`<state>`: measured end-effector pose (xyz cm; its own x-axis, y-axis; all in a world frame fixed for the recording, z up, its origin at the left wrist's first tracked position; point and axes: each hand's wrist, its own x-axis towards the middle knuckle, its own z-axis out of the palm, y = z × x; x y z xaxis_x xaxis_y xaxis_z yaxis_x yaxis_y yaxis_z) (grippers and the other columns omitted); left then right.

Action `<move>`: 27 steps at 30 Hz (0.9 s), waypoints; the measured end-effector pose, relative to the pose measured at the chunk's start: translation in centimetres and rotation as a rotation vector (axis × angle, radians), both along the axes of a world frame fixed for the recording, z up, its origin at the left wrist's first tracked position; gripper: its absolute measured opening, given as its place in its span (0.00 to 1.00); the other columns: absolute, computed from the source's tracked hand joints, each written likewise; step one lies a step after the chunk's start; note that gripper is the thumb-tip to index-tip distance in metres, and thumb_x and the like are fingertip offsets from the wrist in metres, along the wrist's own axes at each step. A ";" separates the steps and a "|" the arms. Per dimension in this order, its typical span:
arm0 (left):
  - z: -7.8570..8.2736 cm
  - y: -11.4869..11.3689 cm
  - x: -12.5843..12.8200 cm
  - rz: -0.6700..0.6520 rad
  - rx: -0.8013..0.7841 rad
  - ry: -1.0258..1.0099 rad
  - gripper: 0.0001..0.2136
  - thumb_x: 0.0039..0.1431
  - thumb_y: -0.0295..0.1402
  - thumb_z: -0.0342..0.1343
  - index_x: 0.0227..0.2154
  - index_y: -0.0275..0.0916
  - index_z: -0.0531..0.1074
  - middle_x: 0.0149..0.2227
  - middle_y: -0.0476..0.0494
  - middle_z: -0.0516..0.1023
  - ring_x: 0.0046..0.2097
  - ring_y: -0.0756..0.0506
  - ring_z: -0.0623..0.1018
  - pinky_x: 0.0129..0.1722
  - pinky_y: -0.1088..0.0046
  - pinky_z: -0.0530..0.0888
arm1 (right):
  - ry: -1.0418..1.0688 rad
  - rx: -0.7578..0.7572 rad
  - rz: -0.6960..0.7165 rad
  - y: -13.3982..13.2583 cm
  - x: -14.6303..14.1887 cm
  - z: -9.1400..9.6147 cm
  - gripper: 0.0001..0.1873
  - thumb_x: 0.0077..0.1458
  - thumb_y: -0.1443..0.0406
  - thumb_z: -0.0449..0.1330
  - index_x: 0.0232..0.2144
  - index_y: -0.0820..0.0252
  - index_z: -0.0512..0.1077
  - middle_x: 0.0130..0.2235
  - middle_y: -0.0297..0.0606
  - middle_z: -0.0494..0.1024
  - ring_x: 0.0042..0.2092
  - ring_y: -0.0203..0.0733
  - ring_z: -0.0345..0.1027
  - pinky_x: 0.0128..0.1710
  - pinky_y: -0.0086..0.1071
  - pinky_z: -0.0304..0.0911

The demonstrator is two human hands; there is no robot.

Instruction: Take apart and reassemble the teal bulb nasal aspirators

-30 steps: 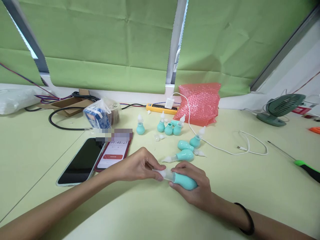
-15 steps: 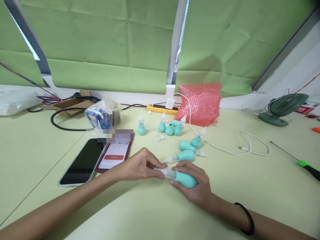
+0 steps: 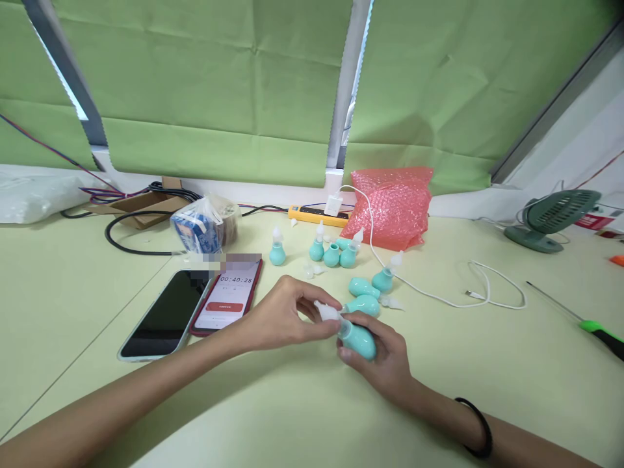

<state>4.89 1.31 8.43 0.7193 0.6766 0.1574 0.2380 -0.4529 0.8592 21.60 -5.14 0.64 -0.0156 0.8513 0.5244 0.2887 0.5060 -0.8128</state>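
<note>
My right hand (image 3: 385, 357) grips a teal rubber bulb (image 3: 359, 340), tilted up off the table. My left hand (image 3: 287, 318) pinches the clear nozzle tip (image 3: 327, 312) at the bulb's neck. Just behind my hands lies another teal bulb with a nozzle (image 3: 363, 303). Further back several teal bulbs (image 3: 332, 254) stand or lie on the pale green table (image 3: 487, 364), some with clear tips, and a few loose clear tips (image 3: 312, 268) lie among them.
Two phones lie left of my hands: a dark one (image 3: 163, 315) and a red-cased one (image 3: 229, 296) showing a timer. Behind are a pink bubble-wrap bag (image 3: 392, 205), yellow power strip (image 3: 312, 214), white cable (image 3: 468, 292), wrapped blue carton (image 3: 199, 231), small fan (image 3: 550, 218), green-handled screwdriver (image 3: 592, 325).
Both hands lifted the bulb from lying flat on the table to a tilted, raised pose, nozzle end pointing up-left. The timer moved on by a second.
</note>
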 end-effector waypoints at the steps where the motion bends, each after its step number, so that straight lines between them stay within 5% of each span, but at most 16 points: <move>1: 0.4 0.2 0.0 0.044 0.013 0.002 0.11 0.46 0.34 0.56 0.32 0.32 0.73 0.25 0.46 0.76 0.26 0.50 0.74 0.28 0.79 0.72 | 0.013 -0.048 0.027 0.0 0.1 -0.2 0.20 0.43 0.66 0.61 0.41 0.55 0.64 0.40 0.40 0.70 0.41 0.44 0.65 0.36 0.35 0.66; 4: 2.1 1.4 -0.3 0.192 0.114 0.001 0.09 0.46 0.33 0.54 0.30 0.32 0.72 0.20 0.48 0.73 0.22 0.51 0.72 0.22 0.80 0.69 | 0.045 -0.110 0.076 0.1 0.1 -0.4 0.25 0.46 0.65 0.59 0.48 0.53 0.57 0.49 0.42 0.61 0.49 0.46 0.58 0.42 0.39 0.64; 10: 5.0 6.4 0.0 0.441 0.592 0.054 0.11 0.43 0.31 0.54 0.32 0.32 0.69 0.18 0.51 0.70 0.22 0.50 0.71 0.24 0.77 0.68 | 0.032 -0.104 0.089 0.4 0.2 -0.4 0.17 0.48 0.66 0.56 0.42 0.54 0.59 0.46 0.42 0.60 0.49 0.45 0.55 0.43 0.40 0.64; 15: 5.3 11.5 1.2 0.357 0.753 0.447 0.11 0.44 0.32 0.53 0.31 0.32 0.72 0.22 0.47 0.74 0.26 0.47 0.73 0.28 0.75 0.67 | 0.019 -0.123 0.097 0.2 0.3 -0.3 0.16 0.48 0.67 0.55 0.41 0.54 0.59 0.43 0.41 0.60 0.47 0.44 0.56 0.40 0.38 0.65; 19: 4.5 14.7 2.2 0.308 0.745 0.557 0.11 0.40 0.30 0.55 0.29 0.33 0.73 0.22 0.47 0.73 0.29 0.46 0.73 0.27 0.76 0.66 | 0.011 -0.129 0.099 0.2 0.4 -0.2 0.12 0.49 0.67 0.55 0.39 0.55 0.60 0.42 0.41 0.60 0.46 0.43 0.57 0.38 0.37 0.65; 27: 3.3 17.6 2.6 0.191 0.645 0.751 0.14 0.34 0.27 0.58 0.30 0.34 0.75 0.23 0.46 0.75 0.28 0.46 0.74 0.23 0.79 0.65 | -0.003 -0.148 0.102 0.1 0.4 0.0 0.12 0.49 0.68 0.54 0.38 0.54 0.60 0.41 0.40 0.61 0.44 0.42 0.58 0.37 0.36 0.65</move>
<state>7.52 18.93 11.68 0.6707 0.7369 0.0846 0.7346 -0.6757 0.0613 22.05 -5.07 0.64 -0.1073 0.9133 0.3930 0.2447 0.4074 -0.8799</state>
